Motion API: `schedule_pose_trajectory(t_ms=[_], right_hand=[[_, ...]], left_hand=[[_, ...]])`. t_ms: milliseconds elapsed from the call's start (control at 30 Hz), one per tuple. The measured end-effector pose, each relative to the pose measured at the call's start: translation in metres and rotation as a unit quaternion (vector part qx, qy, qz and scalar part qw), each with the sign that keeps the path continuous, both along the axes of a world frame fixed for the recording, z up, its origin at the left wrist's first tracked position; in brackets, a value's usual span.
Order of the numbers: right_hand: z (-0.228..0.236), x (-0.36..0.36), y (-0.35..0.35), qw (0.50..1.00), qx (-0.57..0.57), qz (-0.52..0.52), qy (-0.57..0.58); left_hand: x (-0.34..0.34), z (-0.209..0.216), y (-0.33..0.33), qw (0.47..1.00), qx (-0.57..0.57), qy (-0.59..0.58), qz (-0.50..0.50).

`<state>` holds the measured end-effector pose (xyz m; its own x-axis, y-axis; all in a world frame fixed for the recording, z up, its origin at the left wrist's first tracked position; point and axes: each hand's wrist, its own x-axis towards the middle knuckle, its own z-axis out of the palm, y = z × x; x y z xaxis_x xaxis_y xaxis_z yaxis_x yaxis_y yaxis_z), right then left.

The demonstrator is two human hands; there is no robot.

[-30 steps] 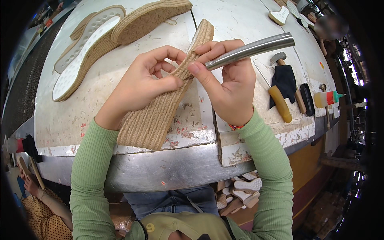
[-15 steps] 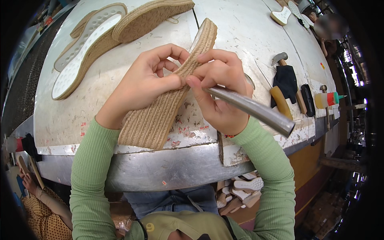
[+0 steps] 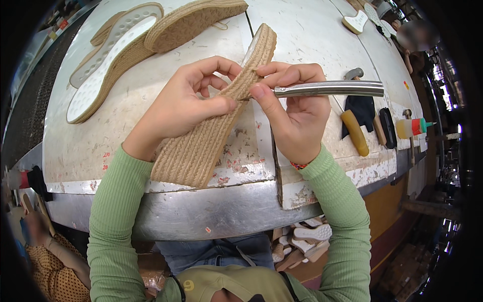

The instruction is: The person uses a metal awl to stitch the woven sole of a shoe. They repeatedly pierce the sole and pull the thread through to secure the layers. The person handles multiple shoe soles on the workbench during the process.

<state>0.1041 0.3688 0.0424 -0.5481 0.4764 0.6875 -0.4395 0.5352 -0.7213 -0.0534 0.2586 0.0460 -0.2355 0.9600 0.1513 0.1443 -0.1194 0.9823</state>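
Head view: my left fingers [image 3: 217, 62] pinch the wedge sole [image 3: 188, 156] around its middle, closed down to its thickness, thumb on the facing side and the others bent over its left edge. Tan braided cord covers it in close, ridged rows, coarse and matte, with a slim pale strip showing at the left of the far end. I have it over the near part of the tabletop [image 3: 100, 156], its long axis slanting from near left to far right; the deep, blunt end is nearest me and the thin, tapering end points away. My right fingers [image 3: 304, 73] are drawn nearly together around a metal tool [image 3: 337, 88], their tips against the cord. The tool is smooth, shiny and rounded, its thick handle pointing right and its narrow end turned left toward the sole. Far left lie more cord-wrapped soles [image 3: 116, 65], one with a white, dimpled face. To the right sits a curved, yellowish handle [image 3: 354, 133] beside crumpled dark cloth [image 3: 359, 108].
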Motion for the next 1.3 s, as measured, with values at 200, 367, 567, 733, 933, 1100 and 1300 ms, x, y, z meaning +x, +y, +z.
schedule_pose_trajectory(t_ms=[200, 367, 567, 733, 933, 1100, 1300], right_hand=[[0.002, -0.001, -0.002, 0.999, -0.047, 0.007, 0.011], [0.001, 0.0, -0.001, 1.0, -0.023, 0.002, 0.002], [0.002, 0.001, 0.001, 1.0, 0.017, -0.006, 0.0], [0.014, 0.002, 0.005, 0.984, -0.165, 0.042, 0.043], [0.016, 0.007, 0.009, 0.985, -0.169, 0.032, 0.026], [0.019, 0.008, 0.014, 0.983, -0.183, 0.007, 0.023], [0.014, 0.012, 0.044, 0.97, -0.237, -0.033, 0.042]], left_hand=[[0.0, 0.0, 0.0, 1.0, -0.002, 0.007, 0.004], [0.003, 0.003, 0.001, 1.0, -0.007, -0.004, 0.005], [0.002, 0.004, 0.001, 1.0, -0.018, -0.001, 0.003], [-0.001, -0.003, 0.003, 0.997, 0.045, 0.056, 0.011], [0.006, 0.016, 0.003, 0.995, -0.079, -0.066, -0.006], [0.009, 0.017, 0.002, 0.999, -0.036, -0.021, 0.006], [0.002, 0.008, 0.0, 0.996, -0.011, 0.083, 0.021]])
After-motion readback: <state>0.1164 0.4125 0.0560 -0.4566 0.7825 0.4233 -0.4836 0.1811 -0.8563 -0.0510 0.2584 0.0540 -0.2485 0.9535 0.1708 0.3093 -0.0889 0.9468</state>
